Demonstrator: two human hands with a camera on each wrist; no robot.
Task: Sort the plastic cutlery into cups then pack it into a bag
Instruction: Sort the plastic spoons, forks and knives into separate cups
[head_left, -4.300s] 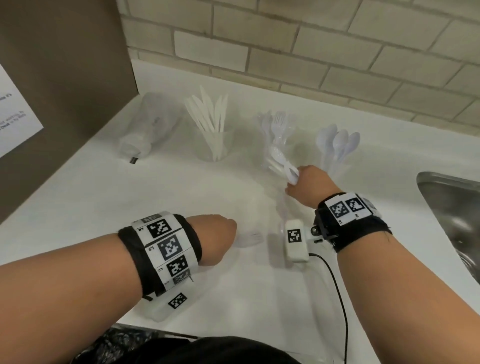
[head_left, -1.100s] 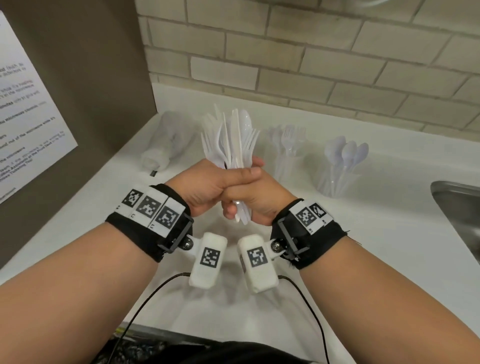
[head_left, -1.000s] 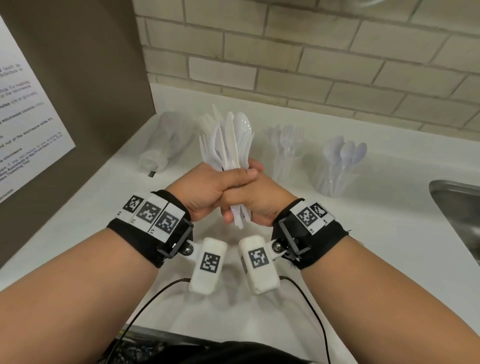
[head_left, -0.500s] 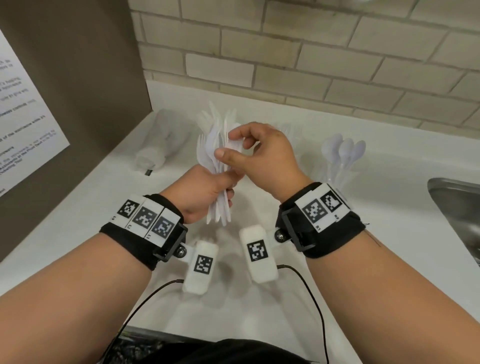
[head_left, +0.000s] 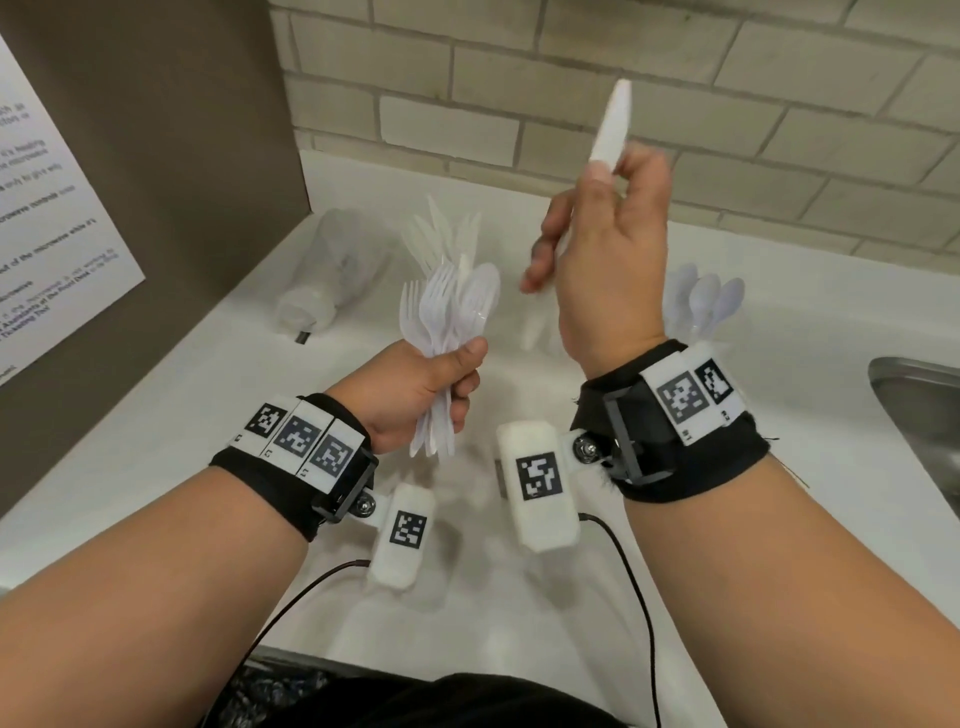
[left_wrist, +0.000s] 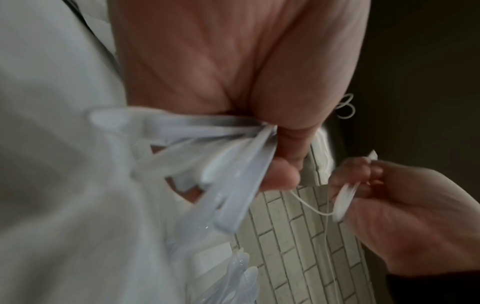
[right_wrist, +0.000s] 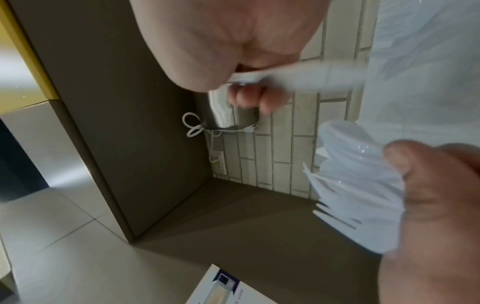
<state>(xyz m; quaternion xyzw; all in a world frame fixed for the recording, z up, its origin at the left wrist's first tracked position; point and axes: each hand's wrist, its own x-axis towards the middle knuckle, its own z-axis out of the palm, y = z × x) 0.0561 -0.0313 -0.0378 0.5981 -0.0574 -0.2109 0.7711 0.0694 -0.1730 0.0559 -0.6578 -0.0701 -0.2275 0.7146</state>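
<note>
left hand (head_left: 415, 389): fingers curled round cutlery bundle (head_left: 449, 322), upright above counter (head_left: 182, 405) | right hand (head_left: 608, 260): fingers grip single white knife (head_left: 613, 124), raised right of bundle | spoon cup (head_left: 701, 306): right of bundle, on counter

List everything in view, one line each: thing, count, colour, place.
cutlery bundle: one mixed handful, white, gripped in the left hand
knife: one, white, raised in the right hand
cup of knives: one, clear, back of counter
cup of spoons: one, clear, behind the right wrist
bag: one, clear, lying by the brown panel
counter: one, white
sink: one, steel, right edge
left hand: one
right hand: one
</note>
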